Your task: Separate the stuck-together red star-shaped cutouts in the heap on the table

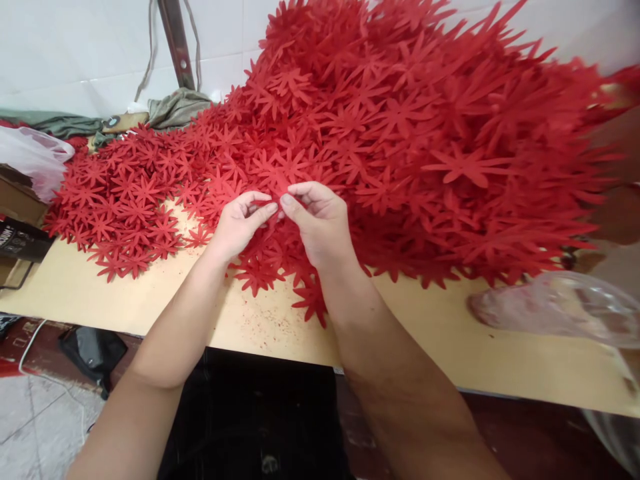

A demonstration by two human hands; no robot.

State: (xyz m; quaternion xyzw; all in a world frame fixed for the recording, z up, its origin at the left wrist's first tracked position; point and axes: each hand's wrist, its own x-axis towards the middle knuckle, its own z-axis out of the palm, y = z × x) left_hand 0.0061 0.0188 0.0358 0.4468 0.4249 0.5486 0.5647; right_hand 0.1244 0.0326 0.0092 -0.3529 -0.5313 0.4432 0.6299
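My left hand (246,220) and my right hand (317,217) are close together over the middle of the table, thumbs and fingertips pinched. Between their fingertips is a red flower-shaped piece (278,183), which blends with the red pieces behind it. A tall heap of red star-like flower pieces (400,120) rises behind and to the right of my hands. A lower pile (130,200) of the same pieces spreads to the left. One loose piece (313,300) lies by my right wrist.
The pale tabletop (425,333) has red crumbs near its front. A clear plastic container (575,307) lies at the right. Green cloth (177,107) and a metal bar (176,43) are at the back. Boxes and a plastic bag (33,157) stand at the left.
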